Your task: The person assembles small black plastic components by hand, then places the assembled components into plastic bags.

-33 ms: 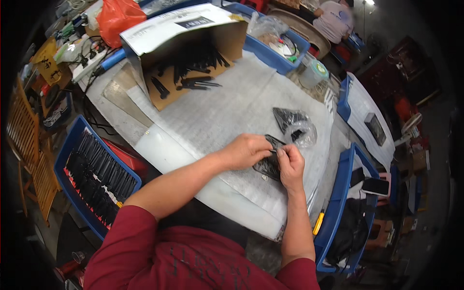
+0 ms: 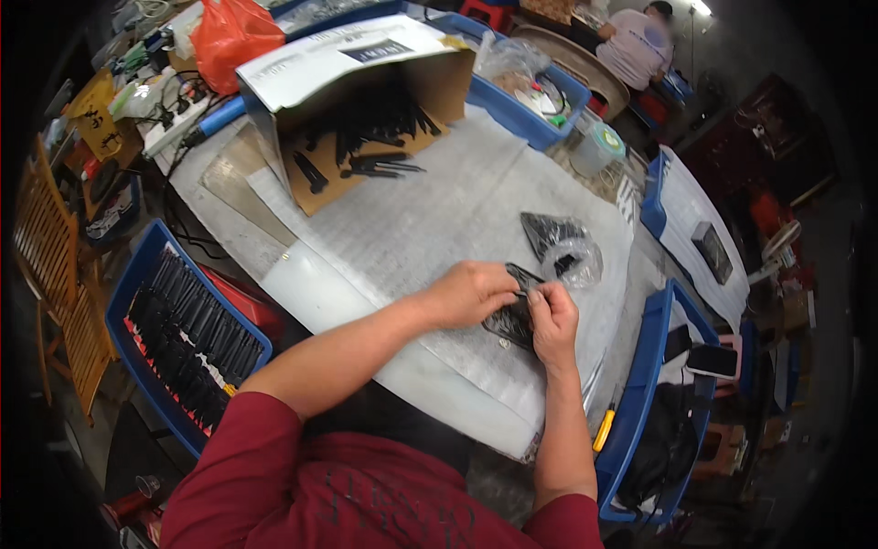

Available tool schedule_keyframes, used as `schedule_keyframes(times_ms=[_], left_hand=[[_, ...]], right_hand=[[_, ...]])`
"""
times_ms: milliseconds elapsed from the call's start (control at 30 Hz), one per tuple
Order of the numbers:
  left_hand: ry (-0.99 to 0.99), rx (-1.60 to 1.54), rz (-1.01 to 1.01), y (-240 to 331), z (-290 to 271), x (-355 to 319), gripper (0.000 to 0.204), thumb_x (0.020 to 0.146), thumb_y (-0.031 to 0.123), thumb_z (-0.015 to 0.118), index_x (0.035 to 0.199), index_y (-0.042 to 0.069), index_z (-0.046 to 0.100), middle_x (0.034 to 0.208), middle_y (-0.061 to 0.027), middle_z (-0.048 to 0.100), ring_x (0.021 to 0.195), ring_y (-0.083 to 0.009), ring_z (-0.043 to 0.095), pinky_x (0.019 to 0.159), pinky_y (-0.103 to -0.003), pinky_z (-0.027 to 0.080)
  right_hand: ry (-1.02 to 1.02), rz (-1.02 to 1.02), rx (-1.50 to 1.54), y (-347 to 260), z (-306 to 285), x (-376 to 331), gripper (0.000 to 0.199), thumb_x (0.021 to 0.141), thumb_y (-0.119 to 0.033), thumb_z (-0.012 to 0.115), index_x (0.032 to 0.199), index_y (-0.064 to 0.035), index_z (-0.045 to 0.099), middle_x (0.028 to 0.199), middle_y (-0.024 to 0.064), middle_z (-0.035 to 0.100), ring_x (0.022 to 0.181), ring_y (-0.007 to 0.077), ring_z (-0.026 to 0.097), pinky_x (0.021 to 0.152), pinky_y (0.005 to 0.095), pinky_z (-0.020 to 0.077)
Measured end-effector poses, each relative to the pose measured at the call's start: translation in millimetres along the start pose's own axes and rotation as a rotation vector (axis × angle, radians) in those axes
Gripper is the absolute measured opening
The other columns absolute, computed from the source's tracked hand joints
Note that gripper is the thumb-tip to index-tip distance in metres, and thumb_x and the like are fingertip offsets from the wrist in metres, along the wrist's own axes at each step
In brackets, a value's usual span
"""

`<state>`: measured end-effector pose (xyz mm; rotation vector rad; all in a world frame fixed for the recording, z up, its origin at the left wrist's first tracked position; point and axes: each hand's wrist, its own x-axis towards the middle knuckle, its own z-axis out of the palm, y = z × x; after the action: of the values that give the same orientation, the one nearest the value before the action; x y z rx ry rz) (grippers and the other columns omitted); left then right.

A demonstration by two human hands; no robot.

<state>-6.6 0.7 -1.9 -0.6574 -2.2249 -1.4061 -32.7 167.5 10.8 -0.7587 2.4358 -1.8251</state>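
just on the near side of the clear bag (image 2: pixel 588 256) with black pieces, the left hand (image 2: pixel 473 295) and right hand (image 2: pixel 555 320) pinch a dark item (image 2: pixel 510 324) between thumbs and bent fingers (those fingers partly hide its shape). since the earlier frame the view has shifted slightly, yet both grips look nearly unchanged. the cardboard box (image 2: pixel 315 71) stands left of the bag and beyond it.
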Motion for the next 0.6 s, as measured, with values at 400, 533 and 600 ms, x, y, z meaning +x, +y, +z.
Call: schedule_keyframes(times_ms=[400,533,600], left_hand=[[-0.053,-0.043,-0.047,2.0,1.7,-2.3,0.012,0.072,0.009,0.058,0.08,-0.001,0.058,0.069,-0.0108,0.056,0.063,-0.0249,0.055,0.057,-0.032,0.043],[-0.025,0.066,0.016,0.9,2.8,-2.4,0.012,0.073,0.009,0.058,0.079,-0.001,0.058,0.069,-0.0111,0.056,0.063,-0.0253,0.055,0.057,-0.033,0.043],[-0.018,-0.007,-0.04,2.2,3.0,-2.0,0.012,0.072,0.009,0.058,0.079,-0.001,0.058,0.069,-0.0115,0.056,0.063,-0.0254,0.055,0.057,-0.033,0.043]], right_hand=[[0.005,-0.097,-0.154,-0.9,-1.4,-5.3,0.011,0.08,-0.009,0.052,0.076,0.0009,0.051,0.061,0.0033,0.048,0.055,0.0069,0.041,0.05,0.0219,0.0359],[-0.001,0.03,-0.031,1.4,-1.1,-4.3,0.011,0.081,-0.009,0.052,0.076,0.0008,0.051,0.06,0.0032,0.048,0.055,0.0067,0.041,0.049,0.0214,0.0354],[-0.005,0.052,0.008,0.8,0.8,-3.9,0.011,0.081,-0.009,0.052,0.076,0.0008,0.051,0.06,0.0031,0.048,0.055,0.0067,0.041,0.049,0.0213,0.0353]])
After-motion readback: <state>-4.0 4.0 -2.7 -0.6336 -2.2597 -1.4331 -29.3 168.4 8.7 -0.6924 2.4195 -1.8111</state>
